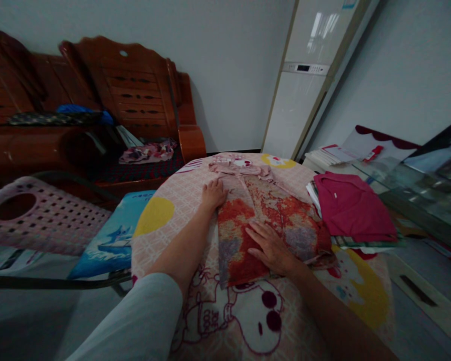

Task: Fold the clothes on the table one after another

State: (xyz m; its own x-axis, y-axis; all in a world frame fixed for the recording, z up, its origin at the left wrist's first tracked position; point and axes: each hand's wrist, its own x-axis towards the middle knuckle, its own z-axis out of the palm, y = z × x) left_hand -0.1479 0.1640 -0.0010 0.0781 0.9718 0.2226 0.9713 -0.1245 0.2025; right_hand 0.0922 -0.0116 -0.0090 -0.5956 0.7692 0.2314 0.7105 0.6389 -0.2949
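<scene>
Looks partway: has shirt [270, 208] laid flat on counter [188, 195], just left of pile [355, 205]; seemingly done with spreading, not yet down to pile's folded compactness. Can't tell sleeve folds. Points pink end away, toward pile's far side; runs lengthwise near to far alongside pile, leaning slightly away from it at far end. Rests left hand [213, 193] open, palm down, on shirt edge opposite pile; lays right hand [272, 248] spread open on shirt's near half. Grips nothing.

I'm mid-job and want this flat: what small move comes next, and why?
I'd probably slide the right hand to the garment's near right corner and smooth it: the hem looks uneven there, while the left hand rests at the left edge.
</scene>
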